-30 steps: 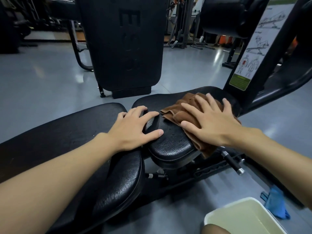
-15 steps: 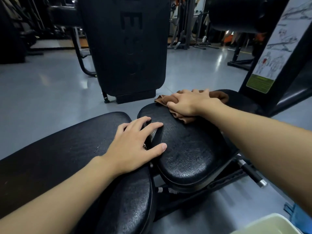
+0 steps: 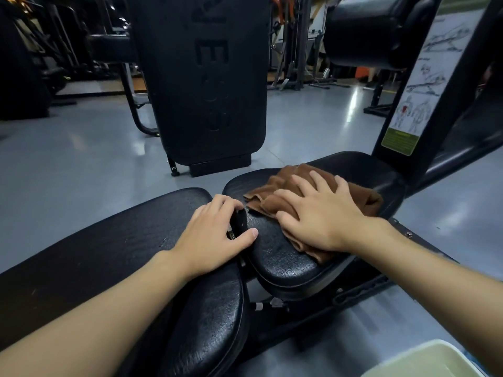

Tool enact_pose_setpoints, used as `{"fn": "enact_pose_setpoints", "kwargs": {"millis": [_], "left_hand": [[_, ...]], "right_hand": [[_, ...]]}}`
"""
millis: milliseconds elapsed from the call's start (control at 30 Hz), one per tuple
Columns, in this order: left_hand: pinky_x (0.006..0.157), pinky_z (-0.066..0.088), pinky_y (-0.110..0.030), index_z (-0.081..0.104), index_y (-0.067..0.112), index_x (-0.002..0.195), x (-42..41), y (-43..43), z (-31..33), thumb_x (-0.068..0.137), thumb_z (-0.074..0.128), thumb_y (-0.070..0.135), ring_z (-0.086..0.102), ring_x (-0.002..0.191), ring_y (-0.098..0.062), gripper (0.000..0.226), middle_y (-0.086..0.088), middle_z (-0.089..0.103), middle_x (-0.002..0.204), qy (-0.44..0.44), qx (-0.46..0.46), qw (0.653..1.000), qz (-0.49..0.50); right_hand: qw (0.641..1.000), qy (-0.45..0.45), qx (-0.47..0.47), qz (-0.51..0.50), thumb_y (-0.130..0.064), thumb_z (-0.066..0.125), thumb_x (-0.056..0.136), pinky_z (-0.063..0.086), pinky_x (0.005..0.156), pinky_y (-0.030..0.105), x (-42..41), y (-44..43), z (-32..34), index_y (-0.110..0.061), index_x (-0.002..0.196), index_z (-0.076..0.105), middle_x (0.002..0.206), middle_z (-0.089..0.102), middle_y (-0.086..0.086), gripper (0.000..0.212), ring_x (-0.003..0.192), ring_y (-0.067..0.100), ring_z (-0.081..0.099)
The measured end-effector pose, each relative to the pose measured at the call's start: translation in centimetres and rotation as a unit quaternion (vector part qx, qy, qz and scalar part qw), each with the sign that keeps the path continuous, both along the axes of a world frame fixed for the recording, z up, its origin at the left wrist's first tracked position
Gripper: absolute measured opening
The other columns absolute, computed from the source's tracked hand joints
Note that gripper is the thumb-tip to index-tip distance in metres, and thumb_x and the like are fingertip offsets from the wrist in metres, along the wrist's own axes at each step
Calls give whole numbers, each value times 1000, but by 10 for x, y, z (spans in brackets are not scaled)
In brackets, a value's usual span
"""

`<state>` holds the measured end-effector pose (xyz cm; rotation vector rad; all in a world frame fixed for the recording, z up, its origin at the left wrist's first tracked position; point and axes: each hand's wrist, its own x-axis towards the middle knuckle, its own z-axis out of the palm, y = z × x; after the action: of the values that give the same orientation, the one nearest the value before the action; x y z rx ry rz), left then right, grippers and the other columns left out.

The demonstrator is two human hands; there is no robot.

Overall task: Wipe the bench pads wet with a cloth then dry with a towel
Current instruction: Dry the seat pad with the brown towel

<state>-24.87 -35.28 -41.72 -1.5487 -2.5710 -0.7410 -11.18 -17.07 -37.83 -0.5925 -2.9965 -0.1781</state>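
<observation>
Head view: the right hand (image 3: 324, 213) lies flat on a bunched brown towel (image 3: 272, 193), fingers straight and spread apart, pressing it onto the black seat pad (image 3: 285, 263). The towel sits just right of the picture's centre, on the pad's middle. Folds stick out past the fingertips toward 11 o'clock and past the little-finger side toward 3 o'clock. One fold hangs over the pad's edge below the wrist at 6 o'clock.

At 9 o'clock from the towel, and apart from it, the left hand (image 3: 215, 232) rests its palm on the end of the long back pad (image 3: 109, 240). Its fingers curl down into the gap between the two pads and its thumb lies on the seat pad, so the seat pad's near end is gripped between them.

At the picture's 5 o'clock corner, a pale basin (image 3: 424, 360) stands on the grey floor (image 3: 68, 172). Its inside looks greenish, and I cannot tell what it holds.
</observation>
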Motion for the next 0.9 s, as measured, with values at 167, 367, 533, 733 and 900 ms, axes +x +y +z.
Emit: {"fn": "enact_pose_setpoints", "kwargs": {"millis": [167,367,533,733,900], "left_hand": [[111,32,-34,39,33,144,-6,-11,-2,75,36,80,34,138,-13,83,17,36,144,-13,-27,999,-26],[98,29,-24,36,30,137,-5,-9,-4,72,43,78,37,125,-7,81,19,37,134,-18,10,1000,-14],[98,27,-22,31,27,140,-8,-9,-7,69,41,82,33,129,-6,90,17,38,137,-21,10,1000,-11],[97,28,-24,32,26,140,-7,-11,-7,76,53,76,34,132,-8,84,16,39,140,-30,13,999,-6],[94,31,-26,33,20,136,-3,-14,-2,84,62,62,39,123,-10,73,11,40,133,-44,13,999,-1]], "right_hand": [[1000,-3,6,14,-79,12,89,-4,115,68,33,-16,-3,-53,151,8,168,-4,0,67,153,32,-10],[1000,-27,-13,-9,-72,18,92,1,112,72,-30,0,3,-55,147,21,167,10,-2,58,152,35,-1],[996,-71,-24,-37,-68,22,92,10,108,72,-99,14,12,-48,146,32,162,23,3,59,146,41,18],[997,-65,-18,-49,-63,21,93,13,108,67,-112,13,11,-41,145,36,161,27,6,59,144,40,23],[998,-42,-11,-37,-65,19,93,1,114,69,-59,-13,1,-47,149,28,167,11,6,59,152,37,3]]}}
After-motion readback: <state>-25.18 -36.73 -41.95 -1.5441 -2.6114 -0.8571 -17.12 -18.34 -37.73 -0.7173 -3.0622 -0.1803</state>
